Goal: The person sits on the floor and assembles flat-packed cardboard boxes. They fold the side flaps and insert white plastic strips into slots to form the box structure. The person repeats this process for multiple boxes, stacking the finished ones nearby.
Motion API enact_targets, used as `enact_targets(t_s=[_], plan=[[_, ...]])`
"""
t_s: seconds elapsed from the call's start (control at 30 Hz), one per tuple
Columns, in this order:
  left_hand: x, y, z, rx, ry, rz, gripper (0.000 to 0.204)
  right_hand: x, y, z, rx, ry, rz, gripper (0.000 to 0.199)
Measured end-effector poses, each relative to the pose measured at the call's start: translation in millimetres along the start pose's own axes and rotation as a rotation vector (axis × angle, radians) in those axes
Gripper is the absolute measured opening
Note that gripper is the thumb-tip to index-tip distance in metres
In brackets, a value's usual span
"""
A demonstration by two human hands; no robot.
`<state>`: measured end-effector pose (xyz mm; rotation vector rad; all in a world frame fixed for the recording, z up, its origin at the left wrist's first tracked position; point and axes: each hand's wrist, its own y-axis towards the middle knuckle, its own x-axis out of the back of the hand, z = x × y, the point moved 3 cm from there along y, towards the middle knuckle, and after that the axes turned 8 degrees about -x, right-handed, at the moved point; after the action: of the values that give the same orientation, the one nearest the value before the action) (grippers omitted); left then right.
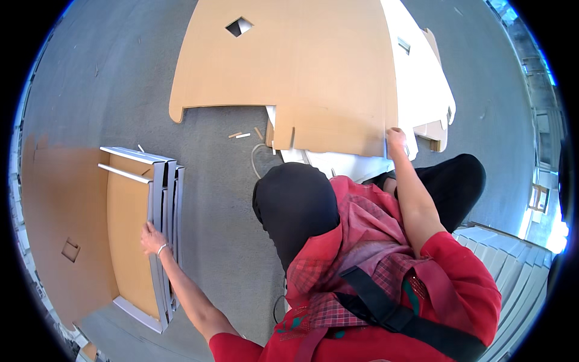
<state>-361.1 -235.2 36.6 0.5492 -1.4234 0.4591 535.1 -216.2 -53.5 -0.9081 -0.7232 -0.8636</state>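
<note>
Now the left hand (152, 238) lies flat, fingers spread and not closed, on the edge of a stack of folded cardboard boxes (158, 229) that stands on its side on the grey floor (217, 181); I count about three grey-edged pieces in it. The right hand (395, 137) is stretched forward and pinches the near corner of one large brown cardboard sheet (289, 72), which lies flat ahead with one square hole near its far edge. White sheets (422, 78) stick out beside and under it. Between stack and sheet the floor is open, with three small scraps (244, 134). Another brown sheet (54, 229) lies far left, and grey flat pieces (512, 265) pile at the right.
</note>
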Motion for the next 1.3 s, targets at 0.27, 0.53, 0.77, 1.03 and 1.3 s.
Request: enact_targets(t_s=[0.27, 0.53, 0.77, 1.03, 1.3], plan=[[-5.4, 19.9, 11.9, -0.107, -0.008, -0.015, 0.031, 0.9, 19.2, -10.2, -0.118, -0.288, -0.119, 0.069], [41.6, -1.4, -60.7, -0.104, 0.15, 0.028, 0.024, -1.6, 23.4, 3.5, -0.08, -0.379, -0.041, 0.058], [16.7, -102.9, -273.5, -0.841, -0.48, 0.144, 0.034, 16.9, 31.6, 11.3, -0.105, -0.343, 0.007, 0.043], [-64.4, -129.4, -441.2, -0.609, -0.617, 0.68, 0.043, -7.3, 19.9, 3.9, 0.024, -0.366, 0.084, 0.039], [-32.8, -126.0, -458.0, -0.8, -0.374, 0.559, 0.04, 8.0, 32.7, 8.5, 0.07, -0.454, 0.093, 0.039]])
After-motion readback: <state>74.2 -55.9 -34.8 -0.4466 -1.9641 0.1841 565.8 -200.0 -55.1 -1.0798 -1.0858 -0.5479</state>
